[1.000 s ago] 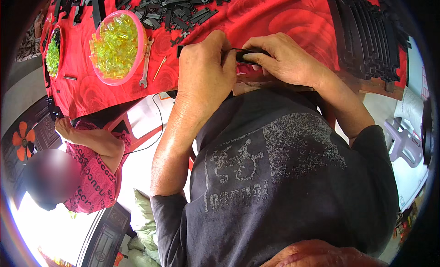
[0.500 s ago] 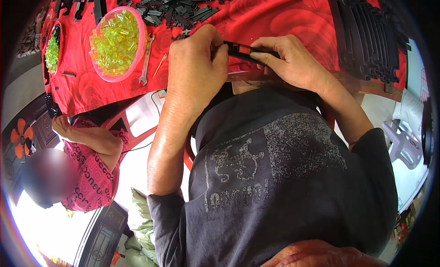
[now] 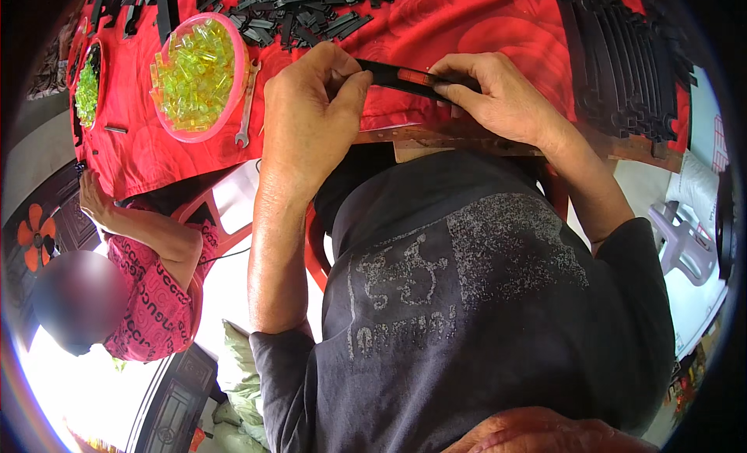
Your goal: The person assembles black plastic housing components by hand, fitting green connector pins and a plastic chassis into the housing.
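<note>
I saw the black strip [image 3: 408, 77] held between both hands just above the near edge of the bench [image 3: 482, 25], which was covered in a red cloth. Its long axis ran nearly side to side, from the left hand [image 3: 311, 114] across to the right hand [image 3: 502, 95], dipping a little toward the right. The left hand was closed on the strip's left end, thumb and forefinger pinched over it, while the right hand was curled over the right end, fingers [image 3: 459, 68] laid along the top so that only the middle stretch showed, with an orange patch there. Neither hand was nearer than the other; each had an end, and the strip bridged the gap between them. Whether anything small sat inside either grip I could not tell. Further left on the bench, well apart from the hands, stood a pink bowl [image 3: 233, 103] of clear yellow pieces [image 3: 194, 71], a wrench [image 3: 247, 103] just beside it, and a pile of black parts [image 3: 303, 17] behind. Another person in a red patterned top [image 3: 152, 297] sat at the left.
</note>
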A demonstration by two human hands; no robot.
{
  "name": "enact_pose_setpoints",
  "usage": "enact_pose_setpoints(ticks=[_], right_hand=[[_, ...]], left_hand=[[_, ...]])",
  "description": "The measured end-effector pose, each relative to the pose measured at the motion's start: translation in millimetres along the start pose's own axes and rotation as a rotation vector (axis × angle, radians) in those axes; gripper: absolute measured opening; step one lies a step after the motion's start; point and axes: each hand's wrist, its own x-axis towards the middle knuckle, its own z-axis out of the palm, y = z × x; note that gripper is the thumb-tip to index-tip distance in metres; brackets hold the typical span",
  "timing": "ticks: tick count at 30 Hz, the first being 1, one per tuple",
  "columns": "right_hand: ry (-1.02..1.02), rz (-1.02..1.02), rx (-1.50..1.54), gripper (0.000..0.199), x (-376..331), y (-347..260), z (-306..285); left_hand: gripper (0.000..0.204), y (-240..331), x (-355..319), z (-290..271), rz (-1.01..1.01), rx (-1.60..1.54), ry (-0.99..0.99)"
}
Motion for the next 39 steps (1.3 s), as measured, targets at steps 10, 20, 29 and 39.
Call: enact_pose_setpoints(ticks=[10, 20, 29, 39], right_hand=[[0.02, -0.026, 0.004, 0.027, -1.5, 2.1, 0.6], [0.026, -0.039, 0.05, 0.031, -0.6, 0.8, 3.9], [0.002, -0.048, 0.073, 0.03, -0.1, -3.1, 1.9], [-0.013, -0.04, 0.12, 0.028, 2.6, 2.1, 4.5]], left_hand=[[0.009, -2.0, -1.1, 4.7, 0.003, 0.009, -0.004], [0.009, 15.7, 3.2, 18.3, 0.043, 0.095, -0.109], [0.009, 19.6, 4.8, 22.4, 0.006, 0.084, -0.119], [0.009, 13.8, 6.2, 22.2, -0.005, 0.087, -0.116]])
